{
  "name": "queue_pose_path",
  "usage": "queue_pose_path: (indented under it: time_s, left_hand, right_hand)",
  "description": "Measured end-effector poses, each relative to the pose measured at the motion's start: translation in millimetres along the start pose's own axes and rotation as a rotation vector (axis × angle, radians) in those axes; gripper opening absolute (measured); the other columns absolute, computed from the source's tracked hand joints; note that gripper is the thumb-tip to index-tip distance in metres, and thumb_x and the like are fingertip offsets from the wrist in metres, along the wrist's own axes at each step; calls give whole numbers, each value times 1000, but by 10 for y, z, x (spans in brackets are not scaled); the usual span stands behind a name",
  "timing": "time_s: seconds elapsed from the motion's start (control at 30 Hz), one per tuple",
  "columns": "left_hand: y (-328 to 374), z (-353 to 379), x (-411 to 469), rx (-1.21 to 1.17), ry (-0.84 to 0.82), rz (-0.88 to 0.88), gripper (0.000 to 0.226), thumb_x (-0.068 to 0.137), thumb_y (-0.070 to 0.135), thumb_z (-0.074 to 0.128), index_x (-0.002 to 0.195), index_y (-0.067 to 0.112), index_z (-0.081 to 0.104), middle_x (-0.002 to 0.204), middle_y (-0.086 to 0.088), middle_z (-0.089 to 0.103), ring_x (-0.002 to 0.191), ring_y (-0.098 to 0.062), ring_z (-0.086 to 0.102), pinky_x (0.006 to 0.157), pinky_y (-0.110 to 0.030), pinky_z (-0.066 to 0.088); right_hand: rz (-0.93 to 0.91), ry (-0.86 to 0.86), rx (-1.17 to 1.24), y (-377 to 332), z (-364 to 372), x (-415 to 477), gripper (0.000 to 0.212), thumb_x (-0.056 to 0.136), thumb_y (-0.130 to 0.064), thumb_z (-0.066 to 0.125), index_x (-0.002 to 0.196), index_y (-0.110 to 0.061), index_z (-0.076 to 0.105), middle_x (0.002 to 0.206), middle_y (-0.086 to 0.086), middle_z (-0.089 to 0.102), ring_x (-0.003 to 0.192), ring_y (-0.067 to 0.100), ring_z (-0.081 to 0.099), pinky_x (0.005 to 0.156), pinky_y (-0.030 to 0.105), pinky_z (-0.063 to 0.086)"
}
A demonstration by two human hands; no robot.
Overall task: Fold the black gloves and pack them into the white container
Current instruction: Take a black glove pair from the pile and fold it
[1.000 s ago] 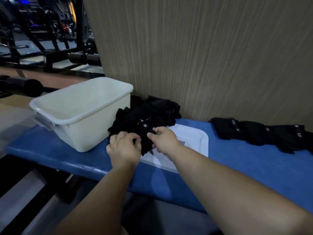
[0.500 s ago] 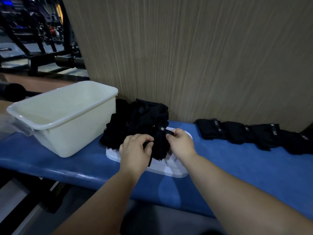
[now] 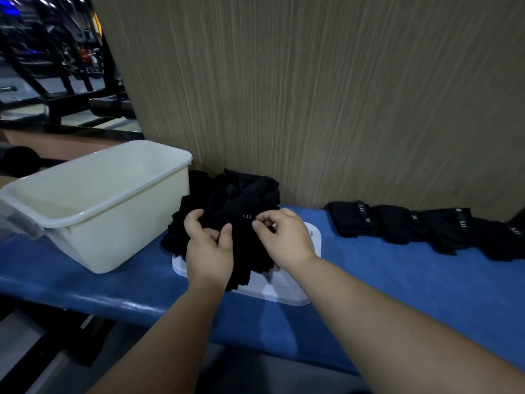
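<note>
Both the left hand (image 3: 208, 248) and right hand (image 3: 285, 240) pinch one black glove (image 3: 244, 237) beside the white container (image 3: 119, 228).

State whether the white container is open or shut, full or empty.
Open, apparently empty: the white container has no lid on, its inside shows only bare walls; a white lid lies on the bench.

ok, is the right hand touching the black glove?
Touching. Head view shows the right hand pinching the black glove between thumb and fingertips.
</note>
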State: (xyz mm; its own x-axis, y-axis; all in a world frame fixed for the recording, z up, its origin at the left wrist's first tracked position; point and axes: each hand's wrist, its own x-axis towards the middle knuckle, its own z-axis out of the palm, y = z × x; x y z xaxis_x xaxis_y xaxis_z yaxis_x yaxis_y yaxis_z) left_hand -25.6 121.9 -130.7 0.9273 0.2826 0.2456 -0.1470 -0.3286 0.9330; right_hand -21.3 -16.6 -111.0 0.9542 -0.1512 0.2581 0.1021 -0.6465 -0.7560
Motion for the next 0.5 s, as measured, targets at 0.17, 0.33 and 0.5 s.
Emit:
queue_pose_path:
  time_s: [0.17, 0.33, 0.5]
  left_hand:
    - [-59, -32, 108, 97, -73, -70, 47, 96, 30, 55, 139, 18, 38, 73, -1, 60, 66, -10, 57, 55, -21, 36]
    - [-64, -57, 155, 137, -90, -84, 38, 92, 35, 61, 126, 21, 51, 75, -1, 57, 67, -14, 56, 57, -25, 39]
    - [-63, -64, 158, 234, 3, 60, 31, 85, 36, 69, 112, 21, 63, 114, 5, 46, 115, -17, 42, 91, -25, 33]
  right_hand:
    - [38, -135, -53, -155, 174, 196, 39, 92, -52, 50, 113, -24, 68, 110, -4, 60, 113, 16, 50, 95, 33, 45]
    - [150, -187, -54, -220, 233, 245, 46, 91, -57, 46, 119, -23, 59, 102, -6, 63, 111, 18, 53, 87, 33, 48]
    - [164, -180, 148, -213, 162, 181, 31, 90, -54, 53, 106, -29, 61, 96, -13, 61, 94, 7, 58, 74, 23, 44]
